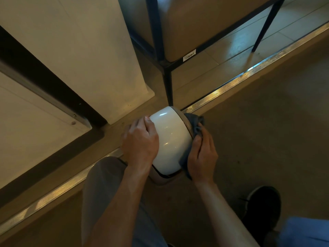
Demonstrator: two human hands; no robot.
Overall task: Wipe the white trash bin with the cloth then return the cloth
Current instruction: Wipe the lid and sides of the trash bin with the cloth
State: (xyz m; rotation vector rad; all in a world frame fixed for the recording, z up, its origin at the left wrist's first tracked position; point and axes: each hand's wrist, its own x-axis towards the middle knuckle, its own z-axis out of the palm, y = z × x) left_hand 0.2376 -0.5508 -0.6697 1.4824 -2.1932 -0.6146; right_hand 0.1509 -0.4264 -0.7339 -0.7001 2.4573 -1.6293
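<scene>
Brown floor (258, 139), dim light, with a ribbed metal threshold strip (249, 72) running diagonally across it; pale glossy tiles (240, 43) lie beyond the strip. Cream wall panel (89, 50) at upper left, dark door frame (44, 86) beside it. Black metal frame (167, 77) stands on the tiles, one leg coming down just behind the bin; a tan box or cushion with a barcode label (189, 55) sits inside it.

White trash bin (169, 139) is tilted on its side at frame centre, held between both hands, over the edge of the strip and just above the person's left knee (106, 175). Glossy body faces the camera; the darker rim end points right.

Left hand (140, 141) grips the bin's left end, fingers (147, 122) curled over the top edge, palm against the side.

Right hand (203, 155) holds a grey-blue cloth (195, 125) pressed against the bin's right rim end. The fingers are closed round the cloth, with the thumb on top. Cloth bunches above the hand and hangs a bit below it.

Black shoe (261, 211) on the floor at lower right; blue fabric (302, 232) in the bottom right corner, can't tell what it is.
</scene>
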